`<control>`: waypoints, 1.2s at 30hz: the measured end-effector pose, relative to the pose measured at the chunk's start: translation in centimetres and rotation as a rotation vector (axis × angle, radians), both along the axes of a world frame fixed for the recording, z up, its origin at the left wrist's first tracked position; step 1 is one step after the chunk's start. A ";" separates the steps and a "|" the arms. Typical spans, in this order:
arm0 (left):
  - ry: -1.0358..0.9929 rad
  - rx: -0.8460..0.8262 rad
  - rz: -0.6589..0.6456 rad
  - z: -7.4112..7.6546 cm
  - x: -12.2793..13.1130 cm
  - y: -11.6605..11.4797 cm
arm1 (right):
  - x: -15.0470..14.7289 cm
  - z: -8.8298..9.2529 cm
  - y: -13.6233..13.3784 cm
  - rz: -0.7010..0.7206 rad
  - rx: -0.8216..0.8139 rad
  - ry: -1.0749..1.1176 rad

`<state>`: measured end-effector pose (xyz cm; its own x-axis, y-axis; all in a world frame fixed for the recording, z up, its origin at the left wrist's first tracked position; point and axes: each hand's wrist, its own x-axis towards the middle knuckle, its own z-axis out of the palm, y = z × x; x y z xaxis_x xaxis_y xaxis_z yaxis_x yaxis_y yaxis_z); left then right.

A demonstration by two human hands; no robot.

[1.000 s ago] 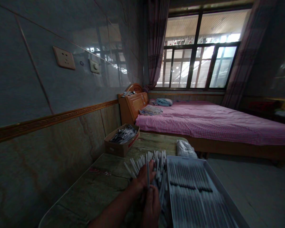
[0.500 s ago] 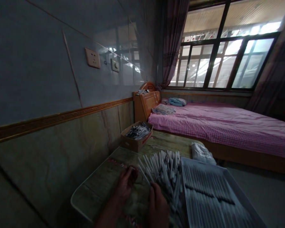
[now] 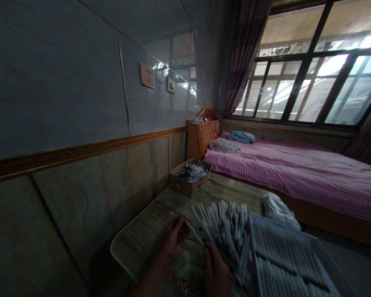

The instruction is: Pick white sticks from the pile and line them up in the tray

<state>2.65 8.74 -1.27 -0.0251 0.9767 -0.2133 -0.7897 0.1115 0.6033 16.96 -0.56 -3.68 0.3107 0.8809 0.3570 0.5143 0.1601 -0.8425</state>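
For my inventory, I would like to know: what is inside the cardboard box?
The cardboard box holds a loose heap of thin pieces, some dark, some pale. Only the top layer shows; whatever lies beneath it, and the box's floor, is covered.

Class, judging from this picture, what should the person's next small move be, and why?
Probably ease the left hand toward the right hand along the pale stick: the stick spans the gap between them, one end at each hand, so that line seems the natural path.
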 end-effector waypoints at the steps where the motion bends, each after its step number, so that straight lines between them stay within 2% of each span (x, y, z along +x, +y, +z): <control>1: 0.001 -0.012 0.010 0.0 0.1 0.0 | 0.0 -0.2 0.1 0.000 0.004 -0.010; 8: 0.016 -0.056 0.028 0.6 0.4 -0.2 | 0.0 -1.1 0.4 -0.021 0.014 -0.053; 21: 0.166 0.062 -0.065 0.7 0.6 -0.9 | 0.2 -2.5 0.3 -0.043 0.049 -0.203; 31: 0.235 0.133 -0.124 1.7 0.7 -1.4 | -0.2 -1.0 -0.1 -0.081 -0.012 -0.012; 36: 0.201 0.153 -0.095 1.4 0.6 -1.1 | -0.4 1.2 -0.6 0.044 -0.101 0.016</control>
